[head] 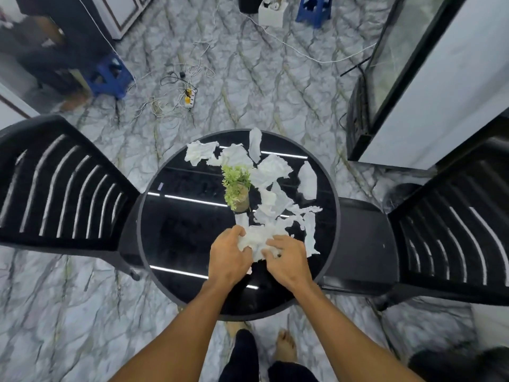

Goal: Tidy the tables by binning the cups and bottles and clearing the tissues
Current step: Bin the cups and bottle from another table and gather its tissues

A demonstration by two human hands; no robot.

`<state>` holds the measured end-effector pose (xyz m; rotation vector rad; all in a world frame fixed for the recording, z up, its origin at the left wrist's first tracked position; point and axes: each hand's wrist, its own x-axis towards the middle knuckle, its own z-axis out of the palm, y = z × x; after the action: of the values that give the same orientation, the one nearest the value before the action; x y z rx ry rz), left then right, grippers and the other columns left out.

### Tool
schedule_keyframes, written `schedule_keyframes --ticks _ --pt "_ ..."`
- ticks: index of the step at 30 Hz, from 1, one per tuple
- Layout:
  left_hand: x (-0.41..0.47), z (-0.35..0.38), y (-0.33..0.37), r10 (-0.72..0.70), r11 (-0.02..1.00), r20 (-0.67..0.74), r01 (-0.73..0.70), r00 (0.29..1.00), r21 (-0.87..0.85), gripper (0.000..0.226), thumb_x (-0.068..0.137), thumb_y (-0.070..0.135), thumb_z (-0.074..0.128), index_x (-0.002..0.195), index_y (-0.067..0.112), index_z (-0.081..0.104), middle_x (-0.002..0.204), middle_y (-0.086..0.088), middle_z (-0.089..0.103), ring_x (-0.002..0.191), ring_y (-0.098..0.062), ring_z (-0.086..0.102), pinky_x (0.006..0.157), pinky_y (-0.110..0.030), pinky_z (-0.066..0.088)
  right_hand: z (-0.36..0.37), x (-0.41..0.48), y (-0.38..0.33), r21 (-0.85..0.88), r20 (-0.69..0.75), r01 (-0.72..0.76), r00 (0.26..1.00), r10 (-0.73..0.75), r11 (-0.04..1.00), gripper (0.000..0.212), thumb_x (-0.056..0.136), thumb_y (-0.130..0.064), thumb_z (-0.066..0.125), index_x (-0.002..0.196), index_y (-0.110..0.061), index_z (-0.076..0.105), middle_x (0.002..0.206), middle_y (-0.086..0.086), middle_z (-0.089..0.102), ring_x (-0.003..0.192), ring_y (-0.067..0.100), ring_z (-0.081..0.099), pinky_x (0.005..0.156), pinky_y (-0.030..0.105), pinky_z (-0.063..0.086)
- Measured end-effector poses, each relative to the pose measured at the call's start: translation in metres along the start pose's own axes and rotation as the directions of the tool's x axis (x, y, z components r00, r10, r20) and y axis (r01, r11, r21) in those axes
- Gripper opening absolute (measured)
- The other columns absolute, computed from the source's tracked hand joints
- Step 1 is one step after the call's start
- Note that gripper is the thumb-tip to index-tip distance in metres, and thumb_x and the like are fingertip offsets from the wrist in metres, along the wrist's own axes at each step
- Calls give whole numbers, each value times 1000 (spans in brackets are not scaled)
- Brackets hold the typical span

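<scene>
so both hands sit close together at the near side of the round black counter [187,230], with a tissue wad [257,239] pressed between them. the left hand [227,256] curls its fingers over the wad's left edge. the right hand [289,261] curls down onto its right edge, so the paper is squeezed from two sides. that grip makes sense, since crumpled tissue is light and springy and one compact ball carries better than many scraps.

the rest of the tissues lie loose and flat across the far and right parts of the counter. one torn sheet [199,153] is at the far left, a narrow strip [254,144] hangs at the far rim, a wide piece [271,169] lies beside the plant, and an oval scrap [308,180] is off to the right. a long strip [311,235] lies just beside the wad. the small potted plant [237,188] stands upright near the middle with tissues touching its base, so sweeping them toward the wad likely means working around it.

no cups or bottles show on this counter, and i cannot tell where a bin is. black chairs [63,183] flank the counter on either side.
</scene>
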<state>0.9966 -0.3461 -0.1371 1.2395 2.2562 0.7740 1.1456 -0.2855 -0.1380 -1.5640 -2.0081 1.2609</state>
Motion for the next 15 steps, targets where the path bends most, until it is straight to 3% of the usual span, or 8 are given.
schedule_keyframes --ticks 3,6,8,10,12,15 --pt "0 9 28 62 997 -10 -61 998 45 36 73 21 67 108 24 60 94 8 58 88 -13 56 81 -29 49 -21 -5 12 64 -232 21 973 -5 998 13 81 -13 77 94 -12 78 96 -2 74 92 12 67 90 36 55" --pt "3 20 55 142 987 -7 -141 990 72 48 72 16 68 119 19 62 97 0 61 95 -20 56 87 -31 48 -43 -10 26 108 -349 -33 935 69 994 29 80 -10 76 108 -16 75 95 -1 73 88 14 67 85 36 57" --pt "9 29 69 194 974 92 -203 977 97 57 72 10 65 129 16 59 100 -3 63 100 -25 56 91 -34 48 -56 -10 35 86 -268 -81 958 102 993 42 82 -6 70 122 -19 68 94 -3 68 87 15 64 82 29 55" --pt "16 38 80 162 972 284 -202 945 118 67 74 7 60 139 22 48 102 -2 61 103 -24 55 90 -37 50 -66 -7 45 -16 -146 -103 984 100 995 38 82 -2 62 116 -19 69 88 -4 65 83 19 63 73 25 52" --pt "26 49 81 102 968 420 -188 902 168 75 75 4 58 145 24 39 110 -2 58 107 -24 56 90 -39 51 -72 0 54 -141 -55 -145 989 138 979 36 83 -4 63 116 -16 68 103 1 67 96 26 65 80 30 55" --pt "34 63 71 -2 949 493 -154 870 275 81 74 2 59 149 24 38 134 3 42 115 -24 55 95 -36 52 -72 11 59 -251 35 -174 981 189 952 43 84 -7 67 127 -12 59 136 1 52 114 26 60 89 34 54"
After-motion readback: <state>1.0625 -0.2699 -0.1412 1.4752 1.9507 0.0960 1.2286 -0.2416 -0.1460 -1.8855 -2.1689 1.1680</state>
